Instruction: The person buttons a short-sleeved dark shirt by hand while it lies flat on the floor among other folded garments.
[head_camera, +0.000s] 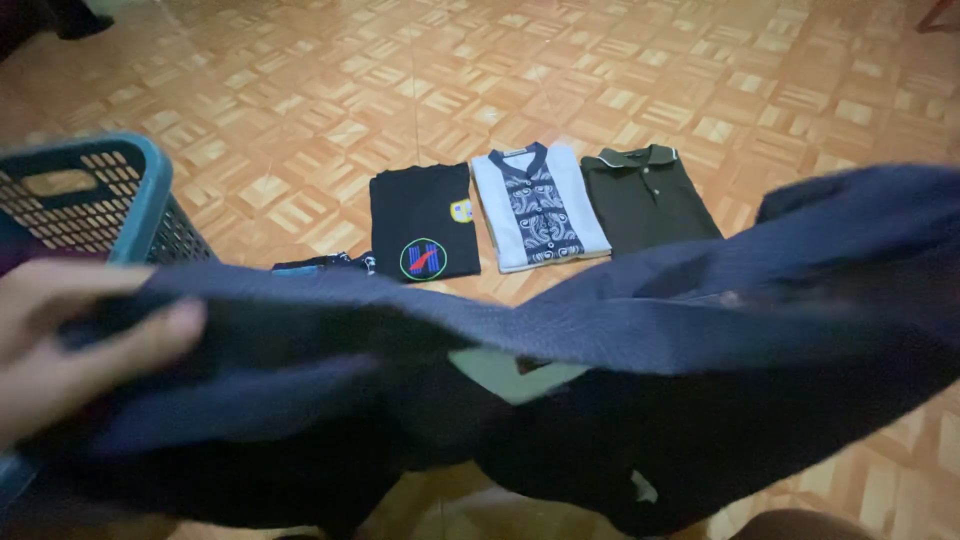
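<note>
A dark navy garment (620, 330) stretches across the lower half of the head view, held up close to the camera and blurred. My left hand (70, 335) grips its left end, thumb on top of the cloth. My right hand is out of sight past the right edge or behind the cloth. A pale green label patch (510, 372) shows inside the garment.
Three folded shirts lie in a row on the parquet floor (600, 70): a black one with a round emblem (422, 222), a white one with a dark patterned front (538, 205), and a dark olive polo (648, 198). A teal plastic laundry basket (95, 195) stands at the left.
</note>
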